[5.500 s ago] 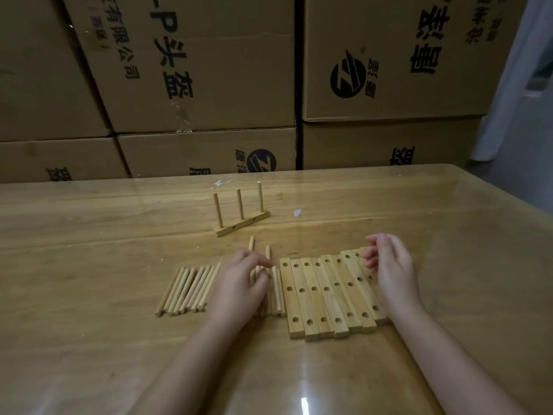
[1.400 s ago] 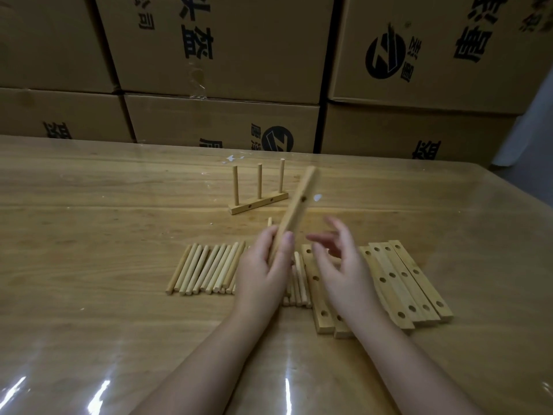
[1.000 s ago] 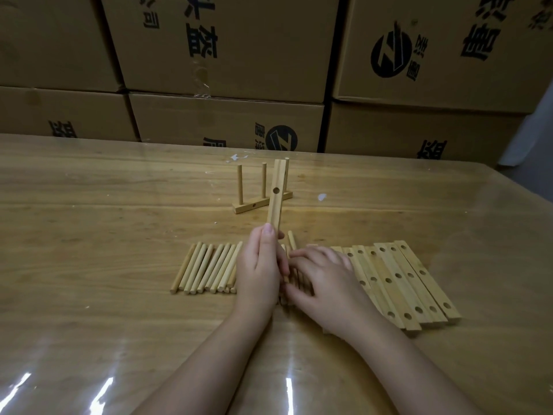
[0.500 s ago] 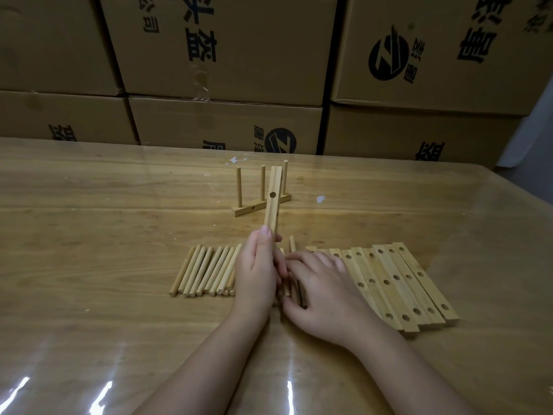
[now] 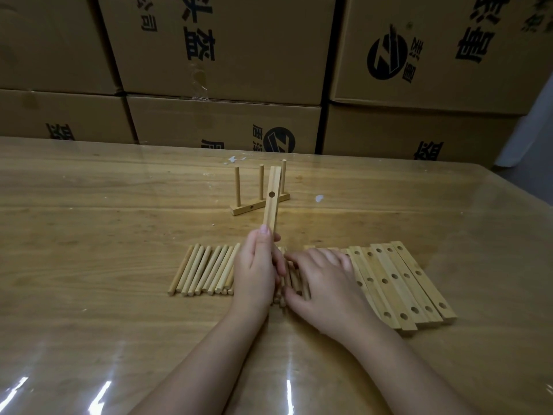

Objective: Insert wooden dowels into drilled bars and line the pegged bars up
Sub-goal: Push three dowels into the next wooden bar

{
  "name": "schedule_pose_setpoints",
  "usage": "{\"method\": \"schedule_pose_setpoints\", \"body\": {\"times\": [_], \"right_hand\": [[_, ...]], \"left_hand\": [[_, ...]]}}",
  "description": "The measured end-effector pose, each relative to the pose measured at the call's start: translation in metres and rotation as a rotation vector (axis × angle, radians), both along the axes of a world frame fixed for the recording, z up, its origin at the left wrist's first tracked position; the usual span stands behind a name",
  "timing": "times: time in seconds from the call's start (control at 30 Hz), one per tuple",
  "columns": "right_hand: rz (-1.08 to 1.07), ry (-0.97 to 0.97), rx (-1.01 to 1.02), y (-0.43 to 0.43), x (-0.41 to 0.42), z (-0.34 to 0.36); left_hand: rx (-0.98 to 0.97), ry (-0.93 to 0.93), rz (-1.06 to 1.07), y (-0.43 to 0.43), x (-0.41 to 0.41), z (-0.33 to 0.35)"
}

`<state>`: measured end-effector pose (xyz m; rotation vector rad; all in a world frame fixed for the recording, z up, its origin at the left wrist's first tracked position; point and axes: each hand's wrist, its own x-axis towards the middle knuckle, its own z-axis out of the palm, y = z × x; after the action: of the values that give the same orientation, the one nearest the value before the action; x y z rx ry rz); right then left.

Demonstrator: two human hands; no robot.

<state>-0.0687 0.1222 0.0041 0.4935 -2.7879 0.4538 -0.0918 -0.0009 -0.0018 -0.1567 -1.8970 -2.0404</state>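
Head view: the left hand [image 5: 256, 271] grips the lower end of a pale, square-section wooden bar with drilled holes [image 5: 271, 202], fingers and thumb wrapped round it, holding it nearly upright above the glossy wooden table [image 5: 89, 235]. The right hand [image 5: 326, 283] lies palm down over the near end of a row of short, round, light wooden dowels [image 5: 203, 271], with the thumb tucked beneath. Whether it already pinches a dowel I cannot tell, as the fingers hide them. To the right lie the other drilled wooden bars [image 5: 398, 283], flat and side by side. Farther back stands one finished bar with three upright pegs [image 5: 250, 208]. The step in hand looks like fetching a dowel for the held bar. To do it well, lift one dowel cleanly without scattering its neighbours, turn a hole of the bar toward it, and line the dowel up with the hole's axis before pressing, since a slanted entry would likely jam.
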Motion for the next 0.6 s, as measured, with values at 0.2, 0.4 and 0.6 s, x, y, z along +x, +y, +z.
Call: {"method": "schedule_pose_setpoints", "body": {"times": [0.2, 0.4, 0.6], "right_hand": [[-0.011, -0.01, -0.05, 0.0, -0.001, 0.001], [-0.11, -0.059, -0.318, 0.003, -0.004, 0.003], [-0.321, -0.117, -1.003, 0.016, -0.006, 0.005]], "left_hand": [[-0.053, -0.023, 0.005, -0.001, 0.0, -0.001], [-0.052, -0.043, 0.001, 0.0, 0.002, 0.002], [-0.007, -0.127, -0.001, -0.001, 0.004, 0.004]]}}
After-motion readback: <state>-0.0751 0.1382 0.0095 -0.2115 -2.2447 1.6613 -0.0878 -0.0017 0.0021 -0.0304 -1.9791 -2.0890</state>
